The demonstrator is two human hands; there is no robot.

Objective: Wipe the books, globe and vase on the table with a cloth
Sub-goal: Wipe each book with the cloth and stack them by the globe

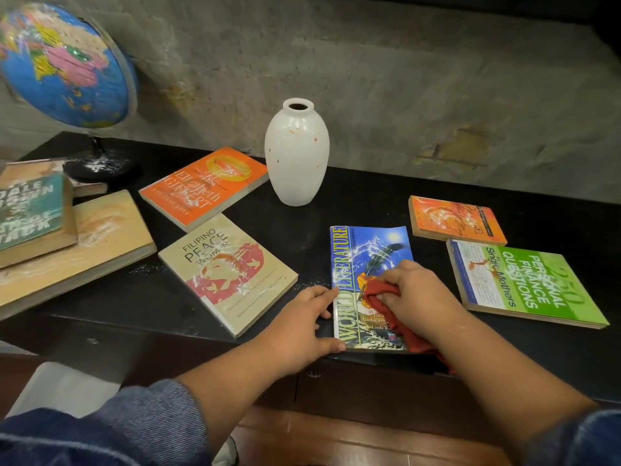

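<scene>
A globe point(64, 62) streaked with white stands at the far left of the black table point(369, 203), behind a stack of books point(37, 216). To their right lie an orange book point(205, 186) and a beige book point(228, 274), both flecked white, and a white vase point(296, 153) stands upright farther back. At the near edge the left hand point(302, 324) lies flat, fingers straight and holding nothing, touching the left side of a blue book point(366, 257). The right hand point(420, 294) presses a red cloth point(379, 294) onto that book's cover, fingers curled round it. Farther right lie a small orange book point(457, 220) and, nearer, a green book point(524, 284).
</scene>
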